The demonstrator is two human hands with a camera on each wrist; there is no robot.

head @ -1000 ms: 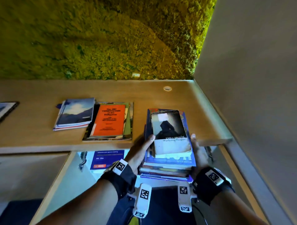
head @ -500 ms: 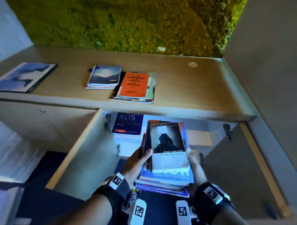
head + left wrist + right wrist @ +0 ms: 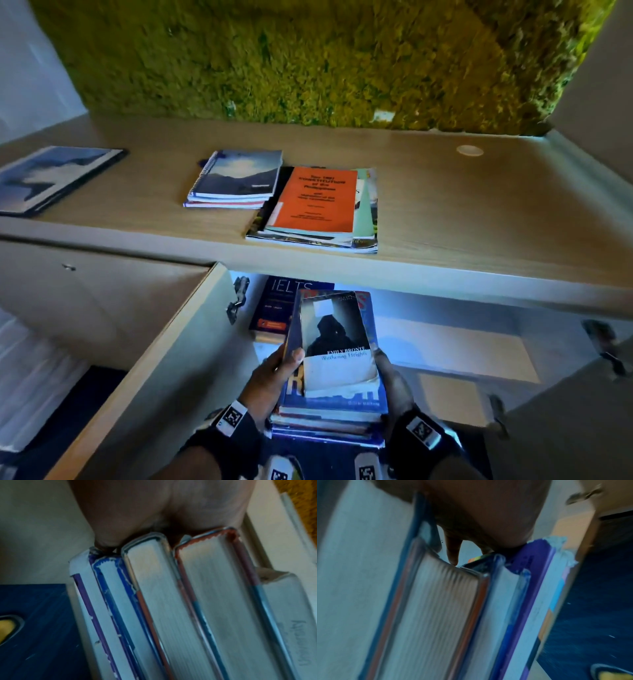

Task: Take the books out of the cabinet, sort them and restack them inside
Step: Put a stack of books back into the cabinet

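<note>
The stack of mixed paperback and hardcover books [image 3: 334, 404], topped by a worn black-and-white paperback titled Wuthering Heights [image 3: 337, 346], sat at the lower centre of the head view, in front of the open cabinet's pale interior [image 3: 445, 339]. The left hand [image 3: 274, 377] clamped the stack's left side, thumb on the top covers. The right hand [image 3: 394, 380] clamped its right side; the wrist views showed fingers curled against the book edges.

Inside the cabinet, at centre frame, a dark blue IELTS book [image 3: 284, 308] lay flat on something pale, just behind the held stack. On the wooden bench [image 3: 479, 212] above, at centre, lay a spiral-bound notebook with a mountain cover [image 3: 236, 176] and, just beside it, a pile of thin booklets topped by an orange one [image 3: 318, 202]. A flat dark-edged picture book [image 3: 51, 178] lay at the left edge.

Judged from this layout, restacking was part done: one stack was at the cabinet mouth, and three groups on the bench were left.

The cabinet's lower shelf was hidden by the stack. Both wrist views were blurred; the spine titles were unreadable.
</note>
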